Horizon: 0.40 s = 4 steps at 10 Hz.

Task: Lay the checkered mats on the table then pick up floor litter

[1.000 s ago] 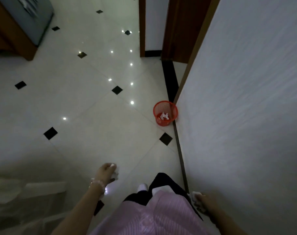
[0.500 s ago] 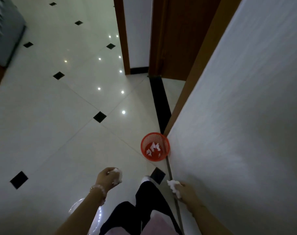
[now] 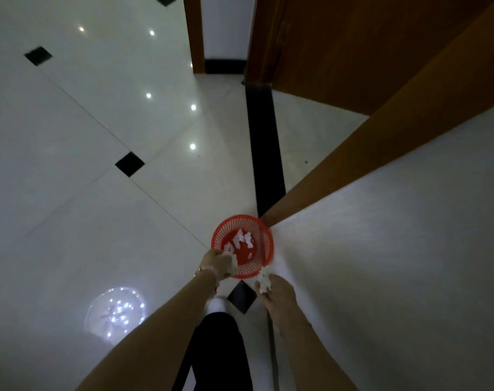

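Over the near rim of the red basket (image 3: pixel 266 238), the left hand (image 3: pixel 217 263) grips crumpled paper (image 3: pixel 234 262); just beside it the right hand (image 3: pixel 277 292) pinches another scrap (image 3: pixel 264 282)

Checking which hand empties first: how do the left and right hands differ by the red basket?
The left hand overlaps the near rim of the red basket; the right hand sits just outside it. The left paper wad is mostly tucked into the left hand; the right paper wad sticks out past the right hand's fingers. Both hands grip crumpled white paper.
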Tool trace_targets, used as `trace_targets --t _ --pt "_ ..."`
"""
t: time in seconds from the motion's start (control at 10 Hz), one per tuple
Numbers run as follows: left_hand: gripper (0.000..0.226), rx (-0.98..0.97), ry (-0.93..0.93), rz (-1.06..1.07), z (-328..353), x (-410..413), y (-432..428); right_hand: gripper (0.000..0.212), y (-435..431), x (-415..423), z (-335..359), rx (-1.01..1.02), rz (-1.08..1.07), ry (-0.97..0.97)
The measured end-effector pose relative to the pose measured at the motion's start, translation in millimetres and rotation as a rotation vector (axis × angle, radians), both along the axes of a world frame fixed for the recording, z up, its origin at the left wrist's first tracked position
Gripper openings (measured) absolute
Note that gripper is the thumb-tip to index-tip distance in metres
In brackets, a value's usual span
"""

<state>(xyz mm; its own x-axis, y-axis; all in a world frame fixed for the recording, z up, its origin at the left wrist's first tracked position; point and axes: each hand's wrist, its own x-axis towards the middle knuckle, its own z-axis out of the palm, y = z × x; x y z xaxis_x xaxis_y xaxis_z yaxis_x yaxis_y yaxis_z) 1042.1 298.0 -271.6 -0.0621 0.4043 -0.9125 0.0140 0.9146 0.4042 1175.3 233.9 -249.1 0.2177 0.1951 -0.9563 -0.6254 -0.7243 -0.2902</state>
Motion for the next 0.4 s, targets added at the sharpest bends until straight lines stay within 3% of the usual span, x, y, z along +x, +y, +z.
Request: trace_targets --t 0.1,0.2,0.3,0.4 --pt "0.032 -0.069 -0.088 -0.056 -31 2 15 0.045 3 6 -33 0.033 0.028 0.106" --pt "0.034 -0.097 -0.071 -0.12 -45 -13 15 0.048 -4 6 -42 0.077 0.075 0.166" --pt "0.03 -0.058 0.008 -0.128 -41 -36 6 0.035 -6 5 -35 0.026 0.051 0.042" --pt "0.016 0.001 0.019 -0.098 -13 -64 -4 0.037 -10 2 -14 -0.01 0.091 -0.039"
